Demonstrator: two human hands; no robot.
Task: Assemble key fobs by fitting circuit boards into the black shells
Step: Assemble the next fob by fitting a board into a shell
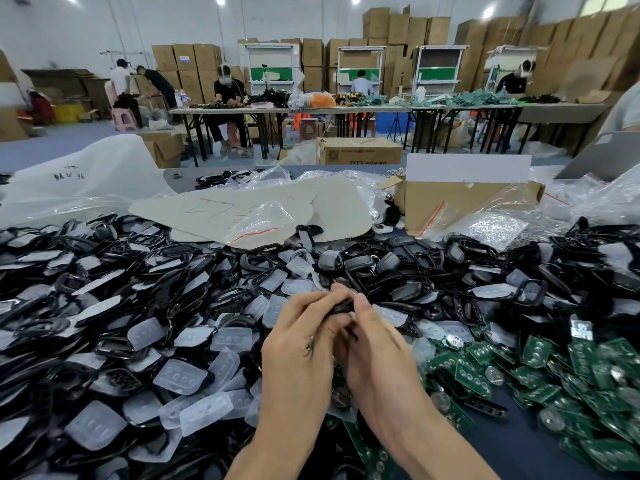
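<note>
Both hands meet at the centre, above the heap. The left hand [301, 344] and the right hand [377, 351] have their fingers [313, 303] curled in around one small black plastic key-fob shell [343, 306], pinching it between them. The shell is held off the dark blue worktop [526, 434]. Most of it is hidden by the fingertips, so whether a board sits inside cannot be told.

A deep heap of loose black shells [173, 271] lies under and around the hands. It covers the left and middle of the worktop and is mixed with translucent rubber button pads [180, 375]. A pile of green circuit boards [540, 368] lies to the right of the right forearm, some with round silver coin cells [493, 375] among them.

Flat beige cardboard sheets [242, 209] marked in red rest on the far edge of the heap beyond the hands, with a clear zip bag [263, 220] on top of them. An open brown cardboard box [460, 199] stands to their right among crumpled clear bags. A large white plastic bag [86, 174] lies at far left.

Across the room, people sit at long tables [346, 110] in front of stacked cardboard cartons [398, 29].
</note>
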